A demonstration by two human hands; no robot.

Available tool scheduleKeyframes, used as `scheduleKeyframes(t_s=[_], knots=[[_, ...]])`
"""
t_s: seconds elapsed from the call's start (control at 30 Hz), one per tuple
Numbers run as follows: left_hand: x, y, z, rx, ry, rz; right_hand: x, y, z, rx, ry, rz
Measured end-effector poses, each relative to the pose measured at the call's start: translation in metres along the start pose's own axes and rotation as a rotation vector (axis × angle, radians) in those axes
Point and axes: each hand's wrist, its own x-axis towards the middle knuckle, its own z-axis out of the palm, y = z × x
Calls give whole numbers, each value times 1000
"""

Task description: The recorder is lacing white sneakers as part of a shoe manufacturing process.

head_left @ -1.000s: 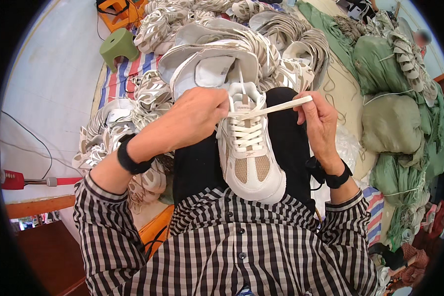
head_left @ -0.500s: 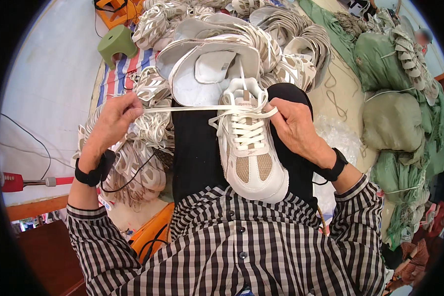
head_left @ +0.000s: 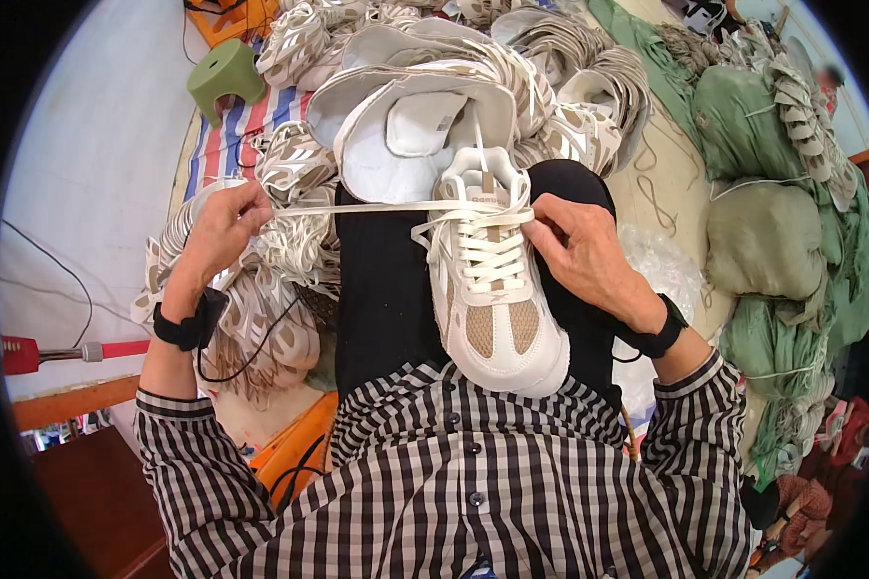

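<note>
Cream flat fabric lace [head_left: 367, 207], probably soft, best held near its end, sits pinched in your left hand [head_left: 224, 227], your curled right hand [head_left: 583, 253] touching the white-and-tan sneaker [head_left: 504, 355], grip unclear.

Lettering [head_left: 484, 200] on the shoe tongue [head_left: 489, 182], tiny unreadable print [head_left: 444, 124] on pale lining [head_left: 414, 129]

My left hand [head_left: 230, 224] pinches a cream shoelace [head_left: 367, 208], stretched straight across to the white-and-tan sneaker [head_left: 499, 333] on my lap, its toe toward me. My right hand [head_left: 584, 253] has its fingertips at the right edge of the lacing. Beyond are stacked shoe uppers [head_left: 372, 140], a green plastic stool [head_left: 227, 72] to the left, tied green sacks [head_left: 765, 239] to the right.
</note>
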Motion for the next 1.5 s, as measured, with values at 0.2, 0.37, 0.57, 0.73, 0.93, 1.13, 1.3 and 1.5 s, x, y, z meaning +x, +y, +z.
scheduleKeyframes(t_s=[0.2,0.37,0.57,0.73,0.93,1.13,1.3,1.5], knots=[[-23,54,36,42,217,246,-1,6,-10,115,-44,46],[-27,108,78,-178,185,397,13,3,-22,299,137,72],[9,136,105,-123,255,423,28,-13,-19,-7,-45,-260],[18,137,107,-8,255,480,38,-12,-17,-39,-132,-262],[12,147,103,-153,306,493,37,-7,-18,215,-177,-58],[11,149,88,-335,67,255,27,4,-36,238,-159,16],[20,148,84,-835,-115,201,16,16,-70,452,-140,265],[33,149,76,-913,-252,131,1,41,-110,623,88,349]])
